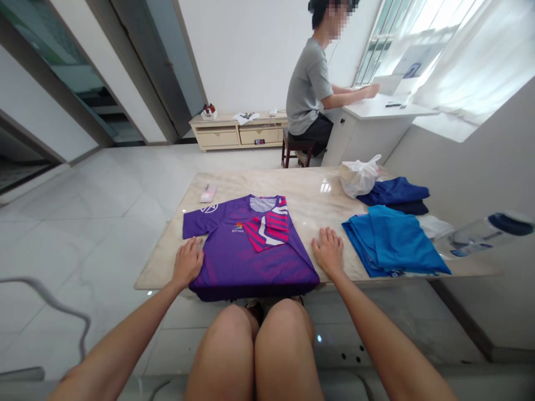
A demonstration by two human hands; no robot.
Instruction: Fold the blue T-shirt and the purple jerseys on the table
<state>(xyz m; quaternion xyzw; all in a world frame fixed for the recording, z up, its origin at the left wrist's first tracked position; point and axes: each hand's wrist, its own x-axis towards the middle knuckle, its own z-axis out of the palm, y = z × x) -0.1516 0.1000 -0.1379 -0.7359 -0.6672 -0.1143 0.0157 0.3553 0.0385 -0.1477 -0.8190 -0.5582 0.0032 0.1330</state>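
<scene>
A purple jersey lies face up on the marble table, its lower edge hanging over the front. Its right side is folded inward, so the pink-striped sleeve rests across the chest. The other sleeve stretches out flat to the left. My left hand lies at the jersey's left edge below that sleeve, fingers stretched, touching the cloth. My right hand rests flat on the tabletop, fingers spread, just right of the folded edge and apart from it. Neither hand grips anything.
Folded blue clothing lies right of my right hand, with navy clothing and a white plastic bag behind it. A clear bottle stands at far right. A pink-and-white packet lies back left. Another person sits at a white desk.
</scene>
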